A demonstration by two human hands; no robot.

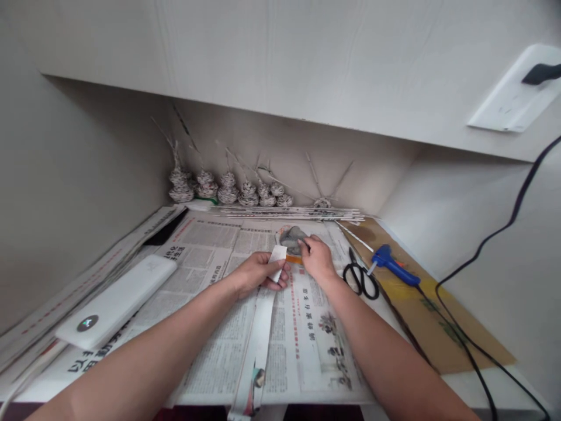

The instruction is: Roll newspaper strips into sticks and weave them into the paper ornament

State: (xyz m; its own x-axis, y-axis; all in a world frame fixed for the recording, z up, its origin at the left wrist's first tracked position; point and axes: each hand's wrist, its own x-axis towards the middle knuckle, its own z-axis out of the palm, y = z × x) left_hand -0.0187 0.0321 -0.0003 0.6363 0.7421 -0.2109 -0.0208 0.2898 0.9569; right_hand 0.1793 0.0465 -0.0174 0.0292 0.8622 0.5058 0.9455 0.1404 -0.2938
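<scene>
My left hand (263, 272) is closed on a newspaper strip (263, 321). The strip's white upper end is pinched under the thumb, and its length runs down toward the table's front edge, where a printed, coloured part shows. Just to the right, the curled fingers of my right hand (318, 257) are at the edge of a crumpled grey cloth (290, 235). An orange flat piece (294, 259) lies below the cloth, partly hidden between the hands. Newspaper sheets (210, 245) cover the table beneath both hands.
Black-handled scissors (362, 279) and a blue glue gun (394, 266) lie right, by cardboard (421, 304). A black cord (482, 248) hangs there. A white power bank (118, 301) is left. Behind are thin paper sticks (289, 213) and several woven gourds (228, 188) under a low overhang.
</scene>
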